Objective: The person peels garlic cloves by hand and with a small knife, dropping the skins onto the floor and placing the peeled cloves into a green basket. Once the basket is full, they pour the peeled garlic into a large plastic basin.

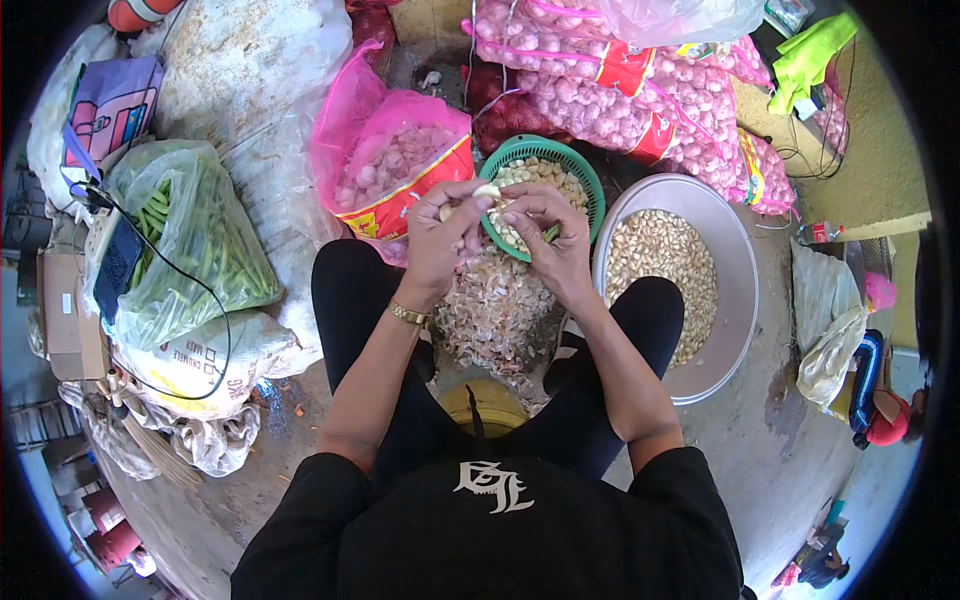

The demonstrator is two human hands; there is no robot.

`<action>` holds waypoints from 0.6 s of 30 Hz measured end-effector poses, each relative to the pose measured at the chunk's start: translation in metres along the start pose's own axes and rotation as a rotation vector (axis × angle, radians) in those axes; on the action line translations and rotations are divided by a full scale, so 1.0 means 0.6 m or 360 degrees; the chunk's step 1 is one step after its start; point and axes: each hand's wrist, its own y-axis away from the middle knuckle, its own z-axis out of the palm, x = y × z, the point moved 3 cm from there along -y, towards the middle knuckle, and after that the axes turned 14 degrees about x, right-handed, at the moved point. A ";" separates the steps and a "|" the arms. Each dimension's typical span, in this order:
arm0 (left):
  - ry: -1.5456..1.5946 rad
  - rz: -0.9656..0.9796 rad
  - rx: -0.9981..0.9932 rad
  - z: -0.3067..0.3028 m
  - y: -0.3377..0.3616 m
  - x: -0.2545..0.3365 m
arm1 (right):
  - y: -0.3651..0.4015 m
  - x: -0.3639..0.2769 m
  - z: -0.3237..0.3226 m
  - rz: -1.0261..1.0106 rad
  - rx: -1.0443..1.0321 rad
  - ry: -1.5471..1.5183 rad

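Observation:
My left hand (440, 235) is closed, pinching a pale garlic clove (488, 191) between thumb and fingers. Close beside it, my right hand (552, 248) has its fingertips curled at the clove. A small green piece (551, 233) shows in the right hand, looking like a knife handle; no blade is visible. Both hands are over the near edge of a green plastic basket (598, 200) of peeled cloves (550, 178). Beneath them, a heap of papery garlic skins (495, 310) lies on the floor between my legs.
A large pale basin (740, 300) of cloves stands to the right. An opened pink mesh bag (335, 110) of garlic is at the left, with full garlic sacks (560, 100) behind. A plastic bag of green pods (215, 235) sits farther left. Other people (885, 420) are at the right edge.

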 end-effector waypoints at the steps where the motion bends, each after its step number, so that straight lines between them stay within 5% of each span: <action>1: 0.0001 0.0001 0.0001 -0.001 -0.001 0.007 | 0.001 0.000 -0.003 -0.0001 -0.0002 0.0000; 10: -0.0005 0.0105 -0.0026 -0.011 -0.007 0.020 | 0.008 0.013 -0.006 0.0109 -0.0305 0.0151; 16: -0.0119 0.0147 -0.0091 -0.005 0.000 0.029 | 0.000 -0.011 -0.009 -0.0031 -0.0265 0.0269; 18: -0.0254 0.0225 -0.0098 -0.003 0.001 0.025 | -0.003 -0.019 -0.008 -0.0056 0.0014 0.0270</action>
